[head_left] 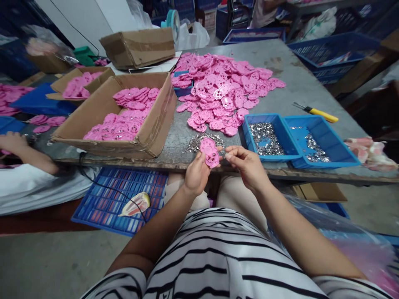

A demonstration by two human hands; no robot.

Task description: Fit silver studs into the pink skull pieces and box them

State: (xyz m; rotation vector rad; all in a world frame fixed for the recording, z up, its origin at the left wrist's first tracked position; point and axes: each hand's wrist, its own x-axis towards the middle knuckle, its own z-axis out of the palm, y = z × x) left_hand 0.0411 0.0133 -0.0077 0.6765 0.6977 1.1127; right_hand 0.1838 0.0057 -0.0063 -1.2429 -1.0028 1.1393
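Note:
My left hand point(198, 174) holds a pink plastic piece point(209, 152) with a rounded outline and small holes, close to the table's front edge. Just right of it, my right hand point(246, 166) has thumb and forefinger pinched together; whatever is between the fingertips is too small to make out. Behind the held piece lies a heap of small shiny metal parts point(195, 143) on the table. Farther back spreads a large pile of similar pink pieces point(224, 89). Two blue trays point(291, 157) with more metal parts stand to the right of my right hand.
A cardboard box point(146, 143) of pink pieces stands on the left of the grey table point(280, 58). A yellow-handled tool point(321, 113) lies behind the trays. At far left, another person's hand point(14, 141) rests near pink pieces. A blue crate point(118, 199) sits below the edge.

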